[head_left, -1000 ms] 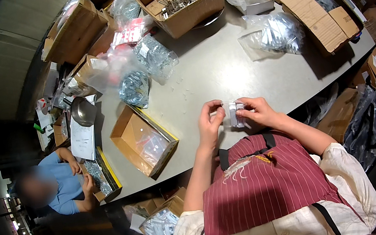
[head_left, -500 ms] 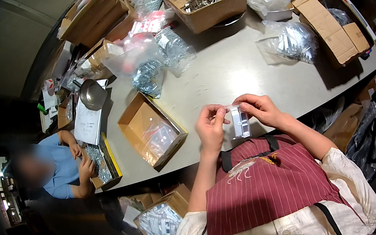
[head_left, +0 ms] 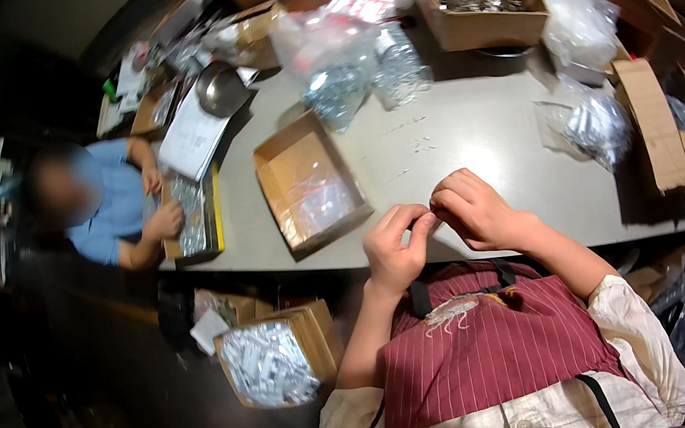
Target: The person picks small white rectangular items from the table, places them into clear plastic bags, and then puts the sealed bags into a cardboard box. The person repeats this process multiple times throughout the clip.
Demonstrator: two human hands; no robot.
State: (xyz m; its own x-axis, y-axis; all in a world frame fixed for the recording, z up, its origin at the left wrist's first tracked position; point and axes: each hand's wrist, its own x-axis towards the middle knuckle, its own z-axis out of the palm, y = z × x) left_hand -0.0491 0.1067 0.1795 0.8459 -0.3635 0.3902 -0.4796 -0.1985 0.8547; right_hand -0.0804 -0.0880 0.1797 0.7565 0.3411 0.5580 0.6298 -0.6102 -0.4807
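My left hand (head_left: 399,248) and my right hand (head_left: 480,213) meet just above the near edge of the table, in front of my apron. Both are closed in a pinch, thumbs against curled fingers, with the fingertips almost touching. Between them they grip the top of a small clear plastic bag with a white and dark part in it, which showed plainly a moment earlier. Now the fingers hide nearly all of it. An open shallow cardboard box (head_left: 272,176) with clear plastic bags (head_left: 323,199) in it lies to the left of my hands.
A co-worker in a blue shirt (head_left: 106,196) handles bagged metal parts at the left. Bags of small parts (head_left: 337,96) and a box of metal pieces (head_left: 448,35) stand farther back. Another bag (head_left: 598,128) lies right. Below left is a carton of packets (head_left: 268,364).
The view has turned, so the table and boxes sit differently in it. My hands have drawn closer together and the right has rolled over; the bag between them has dropped out of sight.
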